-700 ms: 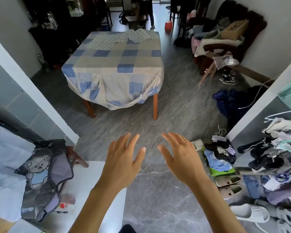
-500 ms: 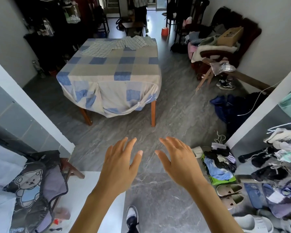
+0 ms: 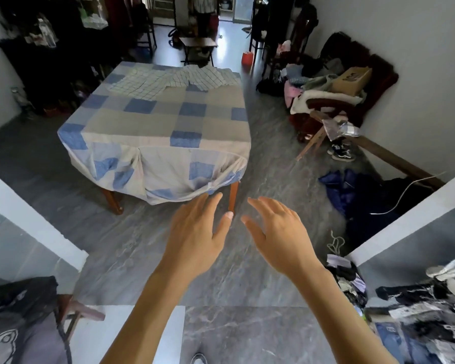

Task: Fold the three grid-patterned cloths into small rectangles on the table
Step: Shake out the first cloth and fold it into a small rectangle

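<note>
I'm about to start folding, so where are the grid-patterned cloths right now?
In the head view, upper centre, the grid-patterned cloths lie spread along the far edge of the table, on its blue-checked cover.

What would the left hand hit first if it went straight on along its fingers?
Probably the hanging front drape of the blue-and-cream checked tablecloth, close to the brown wooden table leg. The left hand is open, empty and seems short of it; depth is unclear.

White grid-patterned cloths [image 3: 174,80] lie unfolded, rumpled and overlapping, spread along the far edge of the desk [image 3: 153,122].
</note>
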`<action>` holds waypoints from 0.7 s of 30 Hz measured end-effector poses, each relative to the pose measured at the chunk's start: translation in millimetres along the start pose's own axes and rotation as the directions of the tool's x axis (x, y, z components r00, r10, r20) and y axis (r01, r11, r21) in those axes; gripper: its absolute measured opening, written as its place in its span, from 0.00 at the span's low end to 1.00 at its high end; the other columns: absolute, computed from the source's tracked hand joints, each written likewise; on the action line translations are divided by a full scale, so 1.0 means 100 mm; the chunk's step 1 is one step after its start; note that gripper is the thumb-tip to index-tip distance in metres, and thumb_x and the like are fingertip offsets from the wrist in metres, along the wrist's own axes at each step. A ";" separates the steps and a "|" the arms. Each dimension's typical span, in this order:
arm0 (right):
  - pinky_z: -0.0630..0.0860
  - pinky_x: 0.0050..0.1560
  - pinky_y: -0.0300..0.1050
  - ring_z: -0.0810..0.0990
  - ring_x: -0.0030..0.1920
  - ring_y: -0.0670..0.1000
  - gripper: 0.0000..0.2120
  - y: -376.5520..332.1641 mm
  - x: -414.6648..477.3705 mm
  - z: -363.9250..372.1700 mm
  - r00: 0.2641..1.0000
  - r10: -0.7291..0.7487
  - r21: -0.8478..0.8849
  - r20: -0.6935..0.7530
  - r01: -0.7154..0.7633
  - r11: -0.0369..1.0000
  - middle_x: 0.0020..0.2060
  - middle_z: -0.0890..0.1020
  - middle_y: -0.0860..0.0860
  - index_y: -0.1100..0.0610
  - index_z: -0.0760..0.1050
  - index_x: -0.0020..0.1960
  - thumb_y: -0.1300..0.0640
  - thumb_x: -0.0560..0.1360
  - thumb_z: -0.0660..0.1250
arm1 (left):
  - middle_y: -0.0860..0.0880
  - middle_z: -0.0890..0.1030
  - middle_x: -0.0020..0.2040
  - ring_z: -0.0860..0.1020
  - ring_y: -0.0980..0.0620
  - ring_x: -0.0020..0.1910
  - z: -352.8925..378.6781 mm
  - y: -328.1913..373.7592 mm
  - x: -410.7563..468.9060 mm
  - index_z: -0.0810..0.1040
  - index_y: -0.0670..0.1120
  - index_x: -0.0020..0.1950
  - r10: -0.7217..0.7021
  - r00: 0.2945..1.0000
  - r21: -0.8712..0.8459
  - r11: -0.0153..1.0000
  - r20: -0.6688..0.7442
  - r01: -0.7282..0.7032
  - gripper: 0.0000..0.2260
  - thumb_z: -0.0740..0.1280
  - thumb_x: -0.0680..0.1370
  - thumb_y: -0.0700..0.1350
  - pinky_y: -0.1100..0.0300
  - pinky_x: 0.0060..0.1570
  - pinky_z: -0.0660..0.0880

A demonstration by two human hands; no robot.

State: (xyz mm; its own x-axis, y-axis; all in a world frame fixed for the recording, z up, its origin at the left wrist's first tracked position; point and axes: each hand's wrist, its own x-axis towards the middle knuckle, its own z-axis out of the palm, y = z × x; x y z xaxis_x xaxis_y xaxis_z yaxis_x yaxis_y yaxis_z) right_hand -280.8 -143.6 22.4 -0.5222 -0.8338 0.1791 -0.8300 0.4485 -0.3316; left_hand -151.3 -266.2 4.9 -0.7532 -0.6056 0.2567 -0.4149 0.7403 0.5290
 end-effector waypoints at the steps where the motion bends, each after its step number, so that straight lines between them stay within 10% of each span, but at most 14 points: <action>1: 0.70 0.61 0.51 0.75 0.63 0.54 0.30 0.00 0.13 0.01 1.000 0.002 0.002 -0.003 -0.002 1.000 0.63 0.78 0.52 0.54 0.72 0.67 0.38 0.76 0.49 | 0.50 0.71 0.68 0.68 0.51 0.68 0.02 -0.05 0.14 0.66 0.49 0.71 0.012 1.000 0.004 1.000 0.001 -0.012 0.27 0.47 0.78 0.63 0.50 0.64 0.67; 21: 0.69 0.62 0.53 0.74 0.65 0.57 0.24 2.08 2.47 0.12 0.995 0.095 0.112 0.038 -0.099 0.989 0.64 0.77 0.54 0.54 0.72 0.68 0.42 0.78 0.56 | 0.47 0.77 0.58 0.74 0.45 0.56 1.42 0.26 3.04 0.70 0.46 0.64 0.016 0.992 0.104 0.994 0.121 -0.029 0.23 0.50 0.79 0.58 0.48 0.54 0.71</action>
State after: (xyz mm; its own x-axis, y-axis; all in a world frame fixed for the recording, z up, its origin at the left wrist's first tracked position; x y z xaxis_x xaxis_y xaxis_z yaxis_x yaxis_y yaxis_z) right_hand -579.5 -260.2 -13.8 -0.5907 -0.7992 0.1116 -0.7472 0.4895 -0.4496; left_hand -463.3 -389.3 -17.8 -0.8162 -0.5536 0.1652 -0.4436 0.7837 0.4347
